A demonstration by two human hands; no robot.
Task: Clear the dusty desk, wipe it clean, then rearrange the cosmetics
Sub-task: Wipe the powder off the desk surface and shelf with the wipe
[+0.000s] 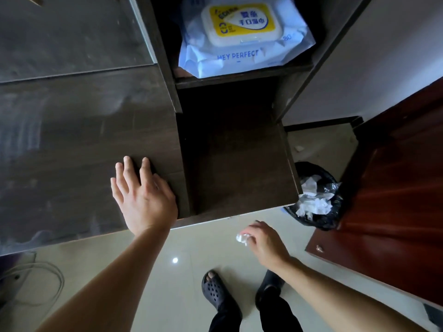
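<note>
Dim, soft light; one small glare spot on the floor tiles, wide-angle bending at edges, slight blur.

Dark desk with side shelf

A left hand lies flat on the desk just beside the shelf; a wipes pack lies on the shelf.

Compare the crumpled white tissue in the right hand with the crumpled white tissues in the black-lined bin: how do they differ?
The crumpled white tissue in the right hand is one small wad, pinched by the right hand above the pale floor. The crumpled white tissues in the black-lined bin are several larger pieces, lying loose and discarded. Both are white and crumpled.
</note>
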